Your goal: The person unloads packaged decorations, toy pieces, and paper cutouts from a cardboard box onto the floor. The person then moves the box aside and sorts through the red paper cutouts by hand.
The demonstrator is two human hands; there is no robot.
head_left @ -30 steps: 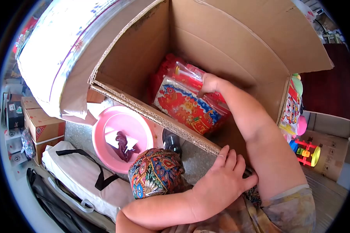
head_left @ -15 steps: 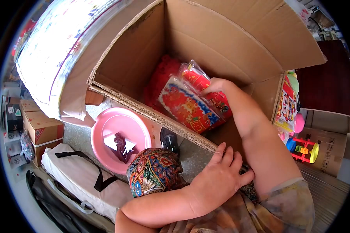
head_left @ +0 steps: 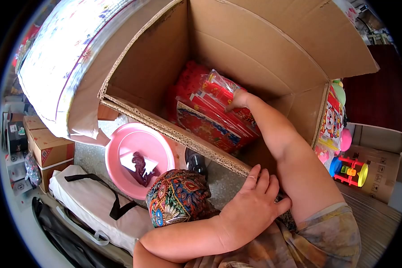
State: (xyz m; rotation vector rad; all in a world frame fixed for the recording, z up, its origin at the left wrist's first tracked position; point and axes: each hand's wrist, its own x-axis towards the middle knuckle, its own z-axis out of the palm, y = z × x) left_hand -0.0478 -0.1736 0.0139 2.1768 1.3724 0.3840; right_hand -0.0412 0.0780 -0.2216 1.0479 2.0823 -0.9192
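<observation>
Front pack's tipped toward the near wall vs half a sec ago: its colourful face looks squashed now & a row of red edges shows behind it. Those red packs point(head_left: 221, 114) are all down inside the cardboard box point(head_left: 143, 62).

Key relation rn imo: the stack's long axis runs approx 10 to 4 o'clock, and the right hand point(head_left: 240, 99) is way nearer, touching the upper far side, w/ most of the stack at abt 8 o'clock from it. From the left hand point(head_left: 258, 196) the stack's at 11 o'clock, well apart. Left has fingers loosely spread by the near rim, gripping nothing afaict.

Can't tell if the right is pinching a pack or just pushing on it, bc some fingertips are hidden. Clear plastic wrap point(head_left: 228, 81) throws glare, so the print up there's hard to read. Bottoms of the packs are cut off by the near wall, the right forearm point(head_left: 290, 147) blocks the 4 o'clock corner, & the red lump point(head_left: 191, 73) at 10 o'clock is too dim to ID.
</observation>
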